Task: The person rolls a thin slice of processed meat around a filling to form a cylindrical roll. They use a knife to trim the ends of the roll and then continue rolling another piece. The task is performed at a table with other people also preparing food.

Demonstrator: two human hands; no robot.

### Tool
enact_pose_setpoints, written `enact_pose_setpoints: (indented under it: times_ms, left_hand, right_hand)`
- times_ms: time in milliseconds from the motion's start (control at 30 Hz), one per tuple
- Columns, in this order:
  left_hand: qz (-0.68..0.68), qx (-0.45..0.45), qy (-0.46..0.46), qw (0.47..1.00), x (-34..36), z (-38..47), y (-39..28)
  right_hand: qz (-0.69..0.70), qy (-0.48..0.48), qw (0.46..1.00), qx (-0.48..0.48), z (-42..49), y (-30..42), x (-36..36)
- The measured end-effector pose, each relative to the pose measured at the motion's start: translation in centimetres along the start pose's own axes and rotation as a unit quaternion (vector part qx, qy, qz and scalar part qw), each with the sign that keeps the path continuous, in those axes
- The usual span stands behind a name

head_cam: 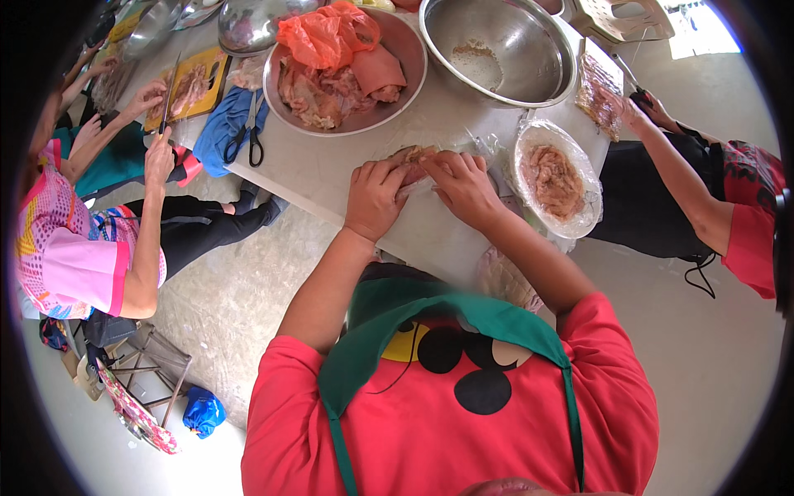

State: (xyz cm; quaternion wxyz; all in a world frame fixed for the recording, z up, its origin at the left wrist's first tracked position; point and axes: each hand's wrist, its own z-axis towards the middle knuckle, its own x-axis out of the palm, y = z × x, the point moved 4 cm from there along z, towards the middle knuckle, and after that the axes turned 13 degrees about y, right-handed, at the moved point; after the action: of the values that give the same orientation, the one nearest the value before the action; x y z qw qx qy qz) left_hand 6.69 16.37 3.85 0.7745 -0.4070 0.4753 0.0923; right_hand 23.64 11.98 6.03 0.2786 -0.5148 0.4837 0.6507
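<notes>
Both of my hands hold a piece of raw meat [414, 175] over the table's near edge. My left hand [375, 193] grips its left side, the thumb along the near face. At its right end, the fingertips of my right hand [462, 187] pinch the top. Transparent plastic film [487, 147] lies crumpled around and beyond the meat. An oval dish lined with plastic film [592, 214], just right of my right hand, bears a heap of pale minced meat [552, 183]. My fingers hide part of the held piece.
Beyond my hands stand a metal basin [347, 127] of raw meat with a red plastic bag [329, 34] and a steel bowl [533, 56]. Scissors [251, 133] lie on a blue cloth [217, 127]. A person at left holds a knife [169, 93]; another works at right.
</notes>
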Motion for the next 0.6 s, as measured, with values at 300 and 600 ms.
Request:
enact_pose_setpoints:
  times_ms: [300, 600]
  left_hand:
    - [0.053, 0.004, -0.010, 0.999, -0.3, -0.6, -0.2]
    - [0.094, 0.044, -0.007, 0.995, 0.5, -0.6, 0.0]
  right_hand:
    - [-0.088, -0.032, 0.994, -0.063, 1.3, -0.6, 0.5]
    - [-0.073, -0.009, 0.995, -0.074, 2.1, -0.9, 0.6]
